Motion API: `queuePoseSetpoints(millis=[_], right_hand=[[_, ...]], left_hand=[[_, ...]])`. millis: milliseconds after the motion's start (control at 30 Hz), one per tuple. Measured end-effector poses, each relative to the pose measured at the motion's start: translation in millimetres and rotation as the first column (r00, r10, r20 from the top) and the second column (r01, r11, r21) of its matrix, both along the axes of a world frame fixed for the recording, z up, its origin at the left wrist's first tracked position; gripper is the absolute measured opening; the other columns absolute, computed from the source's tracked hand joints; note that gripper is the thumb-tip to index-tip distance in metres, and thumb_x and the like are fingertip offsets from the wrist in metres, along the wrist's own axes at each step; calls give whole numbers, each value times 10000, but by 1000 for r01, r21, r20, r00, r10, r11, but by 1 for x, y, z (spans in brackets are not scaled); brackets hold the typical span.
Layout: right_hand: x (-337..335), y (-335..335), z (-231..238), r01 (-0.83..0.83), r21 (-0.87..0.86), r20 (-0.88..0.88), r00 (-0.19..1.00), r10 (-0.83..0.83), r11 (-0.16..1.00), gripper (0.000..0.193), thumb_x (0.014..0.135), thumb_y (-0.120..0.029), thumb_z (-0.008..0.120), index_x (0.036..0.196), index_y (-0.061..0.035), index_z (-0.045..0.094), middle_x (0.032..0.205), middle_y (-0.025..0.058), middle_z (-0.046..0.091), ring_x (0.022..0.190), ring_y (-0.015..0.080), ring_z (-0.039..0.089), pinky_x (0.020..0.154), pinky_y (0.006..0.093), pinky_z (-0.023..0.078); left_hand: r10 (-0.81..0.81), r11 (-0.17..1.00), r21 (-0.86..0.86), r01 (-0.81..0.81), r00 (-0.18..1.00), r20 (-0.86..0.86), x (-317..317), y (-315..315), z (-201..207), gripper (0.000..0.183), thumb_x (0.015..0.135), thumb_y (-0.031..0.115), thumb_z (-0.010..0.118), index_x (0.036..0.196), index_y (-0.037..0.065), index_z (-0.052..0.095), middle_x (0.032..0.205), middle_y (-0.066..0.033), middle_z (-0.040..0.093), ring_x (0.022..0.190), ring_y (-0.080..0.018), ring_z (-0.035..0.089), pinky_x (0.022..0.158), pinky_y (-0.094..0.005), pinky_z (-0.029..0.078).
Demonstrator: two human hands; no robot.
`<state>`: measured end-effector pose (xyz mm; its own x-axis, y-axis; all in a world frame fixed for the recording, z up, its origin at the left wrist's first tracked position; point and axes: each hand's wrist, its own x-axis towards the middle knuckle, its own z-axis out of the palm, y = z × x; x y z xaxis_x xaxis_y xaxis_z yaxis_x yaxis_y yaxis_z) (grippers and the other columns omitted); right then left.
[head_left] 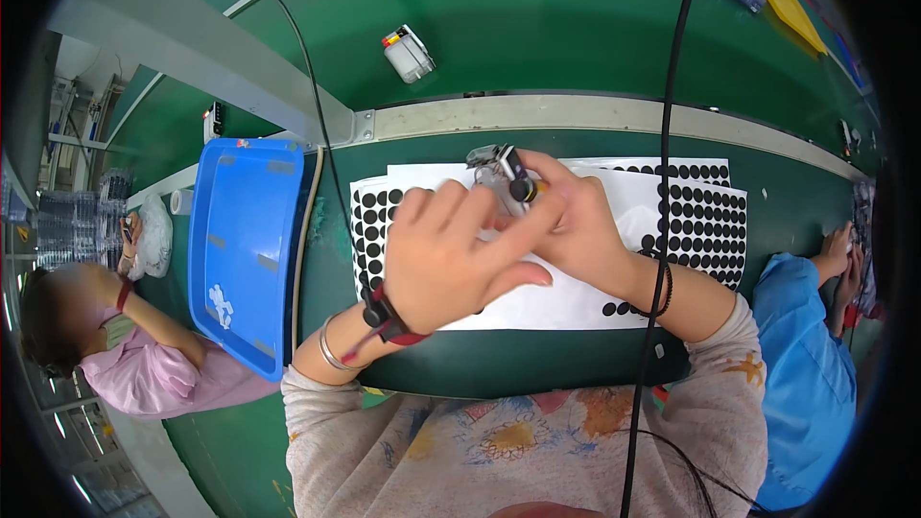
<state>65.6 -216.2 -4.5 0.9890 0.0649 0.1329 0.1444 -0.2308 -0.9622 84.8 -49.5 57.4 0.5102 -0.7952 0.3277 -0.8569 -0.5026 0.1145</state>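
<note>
Over the middle of the bench, my right hand (pixel 574 221) is closed round a small clear plastic device (pixel 489 173) with a black-and-white part. A round black sticker (pixel 522 191) shows on or against it, with a bit of yellow beside it. My left hand (pixel 436 249) reaches across, its index finger stretched to the device by the right fingers and its thumb held apart. Its other fingers are bent, their tips partly hidden. Under both hands lie white sheets (pixel 614 182) with rows of round black stickers; part of the top sheet is bare of them.
At left stands a blue tray (pixel 292 259) with white scraps inside. Another clear device (pixel 410 56) lies on the green surface beyond the metal rail (pixel 576 110). A black cable (pixel 666 182) hangs in front. One person (pixel 173 355) sits left, another in blue (pixel 806 355) right.
</note>
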Motion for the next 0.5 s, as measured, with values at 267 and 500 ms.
queuePoseSetpoints(millis=[267,500], right_hand=[[5,-6,6,-158,550,-154,946,285,820,330,777,1,640,1075,2,497,961,55,613,858,96,587,734,231,479],[4,-8,12,-227,644,-221,859,461,731,456,776,-34,646,1158,-17,398,971,90,612,874,110,587,739,238,472]], left_hand=[[74,974,-213,-81,996,-42,11,0,-10,311,717,225,658,994,118,567,812,-67,456,682,-221,470,558,-312,401],[100,903,-405,-145,986,-132,10,-4,-1,262,681,-34,647,934,1,588,820,-106,574,689,-240,510,601,-304,423]])
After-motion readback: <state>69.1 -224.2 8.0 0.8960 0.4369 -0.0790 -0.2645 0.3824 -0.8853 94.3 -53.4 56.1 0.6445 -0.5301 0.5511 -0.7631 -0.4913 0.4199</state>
